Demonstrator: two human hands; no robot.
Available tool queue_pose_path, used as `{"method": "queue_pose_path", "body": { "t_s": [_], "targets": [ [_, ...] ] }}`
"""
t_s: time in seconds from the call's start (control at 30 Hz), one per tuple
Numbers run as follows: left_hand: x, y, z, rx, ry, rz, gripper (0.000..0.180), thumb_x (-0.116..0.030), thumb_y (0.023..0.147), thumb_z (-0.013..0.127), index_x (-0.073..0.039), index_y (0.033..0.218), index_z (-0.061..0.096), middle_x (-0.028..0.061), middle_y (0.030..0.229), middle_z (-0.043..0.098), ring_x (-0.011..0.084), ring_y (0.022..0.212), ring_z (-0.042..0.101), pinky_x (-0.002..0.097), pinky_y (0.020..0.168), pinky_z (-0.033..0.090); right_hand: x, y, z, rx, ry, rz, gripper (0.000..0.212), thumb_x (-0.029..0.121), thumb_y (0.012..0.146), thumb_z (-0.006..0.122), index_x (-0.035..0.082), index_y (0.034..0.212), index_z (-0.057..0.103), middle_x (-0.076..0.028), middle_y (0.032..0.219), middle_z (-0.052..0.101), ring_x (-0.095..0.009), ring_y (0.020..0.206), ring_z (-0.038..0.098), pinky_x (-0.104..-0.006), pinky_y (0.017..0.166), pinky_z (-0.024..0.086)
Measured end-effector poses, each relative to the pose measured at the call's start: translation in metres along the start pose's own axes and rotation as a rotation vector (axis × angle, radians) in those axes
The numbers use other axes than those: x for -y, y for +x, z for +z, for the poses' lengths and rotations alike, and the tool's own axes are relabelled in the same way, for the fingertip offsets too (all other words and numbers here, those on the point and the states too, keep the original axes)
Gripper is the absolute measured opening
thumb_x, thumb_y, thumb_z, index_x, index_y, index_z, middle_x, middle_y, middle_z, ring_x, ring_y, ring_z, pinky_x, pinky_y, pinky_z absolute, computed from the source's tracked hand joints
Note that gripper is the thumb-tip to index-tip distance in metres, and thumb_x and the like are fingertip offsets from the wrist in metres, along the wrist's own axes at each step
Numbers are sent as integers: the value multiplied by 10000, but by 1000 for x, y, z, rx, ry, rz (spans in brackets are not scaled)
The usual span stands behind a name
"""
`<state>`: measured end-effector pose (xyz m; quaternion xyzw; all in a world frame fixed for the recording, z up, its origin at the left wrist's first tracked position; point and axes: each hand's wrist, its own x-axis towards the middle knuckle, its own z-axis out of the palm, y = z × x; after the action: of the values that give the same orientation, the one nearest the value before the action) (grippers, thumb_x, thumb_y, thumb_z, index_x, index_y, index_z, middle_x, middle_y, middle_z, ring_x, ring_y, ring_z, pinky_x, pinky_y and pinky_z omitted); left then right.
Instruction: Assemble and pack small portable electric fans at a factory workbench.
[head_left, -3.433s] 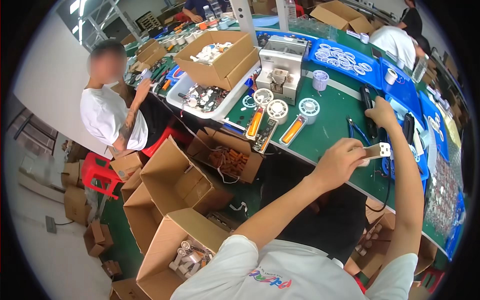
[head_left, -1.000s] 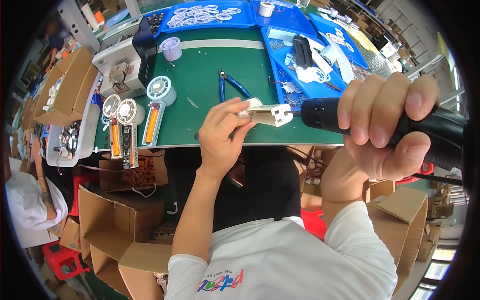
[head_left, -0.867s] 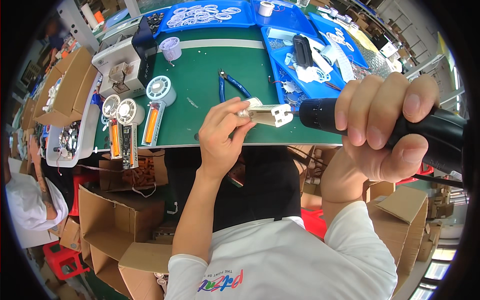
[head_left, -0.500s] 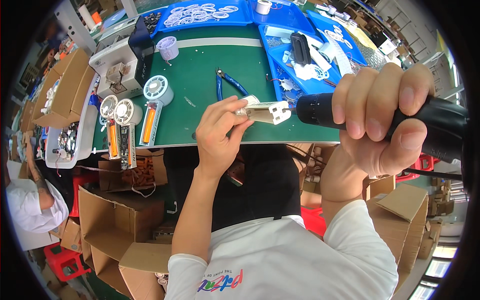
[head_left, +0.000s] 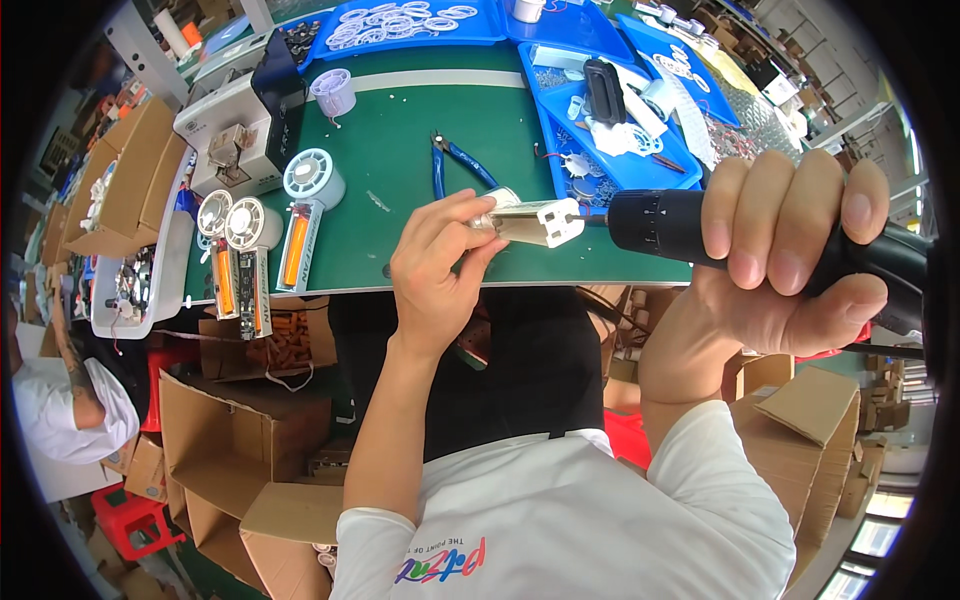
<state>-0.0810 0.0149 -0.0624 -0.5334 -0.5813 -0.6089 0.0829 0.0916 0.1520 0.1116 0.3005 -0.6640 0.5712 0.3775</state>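
Above the front edge of the green table, my left hand point(head_left: 445, 262) pinches a white handheld fan housing point(head_left: 540, 224) near its round head. Its squared end points right. My right hand point(head_left: 795, 250) wraps round a black electric screwdriver point(head_left: 655, 221) held level, and the bit meets or nearly meets that end; exact contact is too small to tell. Blue-handled cutting pliers point(head_left: 466, 162) lie with spread handles just beyond my left hand. To the left rest half-assembled handheld fans point(head_left: 300, 245) with orange cells showing, several round heads among them.
Blue trays point(head_left: 625, 178) of white parts and one of white rings point(head_left: 400, 44) line the back. A lilac fan part point(head_left: 333, 92) stands near a grey-and-black box point(head_left: 240, 140). A white bin point(head_left: 140, 290) sits left, beside a carton point(head_left: 135, 190). At far left is another person point(head_left: 75, 410).
My right hand and the screwdriver have shifted slightly right, with the fingers resettled further back along the tool. My left hand and the fan housing have hardly moved.
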Motion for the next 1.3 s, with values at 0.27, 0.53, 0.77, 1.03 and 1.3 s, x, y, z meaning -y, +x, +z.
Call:
{"method": "queue_pose_path", "body": {
  "t_s": [0.27,0.53,0.77,1.03,1.3],
  "targets": [
    [-1,1,0,-2,-4,5,177,69,764,819,2,851,680,110,1137,764,324,1137,699,378,900,560,-6,0,-1,14,-18,5,367,397,1040,632,113,1232,502,3,894,568,-138,761,566,-324,733,487],
    [1,1,0,1,6,30,185,67,758,822,-1,847,675,105,1112,772,327,1126,705,383,904,558,-3,3,-4,68,1,23,353,404,1033,650,125,1174,487,6,889,565,-145,766,574,-325,735,491],
    [1,1,-1,13,9,34,189,69,755,824,-5,849,677,103,1109,772,327,1129,704,386,907,556,4,3,-3,19,31,46,405,405,1024,668,106,1228,486,5,887,567,-148,763,574,-322,730,490],
    [0,1,0,13,5,35,194,70,753,825,-5,854,677,102,1120,771,330,1135,701,390,913,553,2,2,-7,76,-6,76,402,418,1032,652,122,1240,475,7,882,560,-144,760,570,-320,724,487],
    [1,1,0,11,1,38,197,73,751,825,-4,857,678,104,1121,771,334,1133,702,389,911,554,1,1,-5,59,12,72,392,418,1032,652,124,1219,473,8,888,566,-144,767,577,-318,727,490]
  ]
}}
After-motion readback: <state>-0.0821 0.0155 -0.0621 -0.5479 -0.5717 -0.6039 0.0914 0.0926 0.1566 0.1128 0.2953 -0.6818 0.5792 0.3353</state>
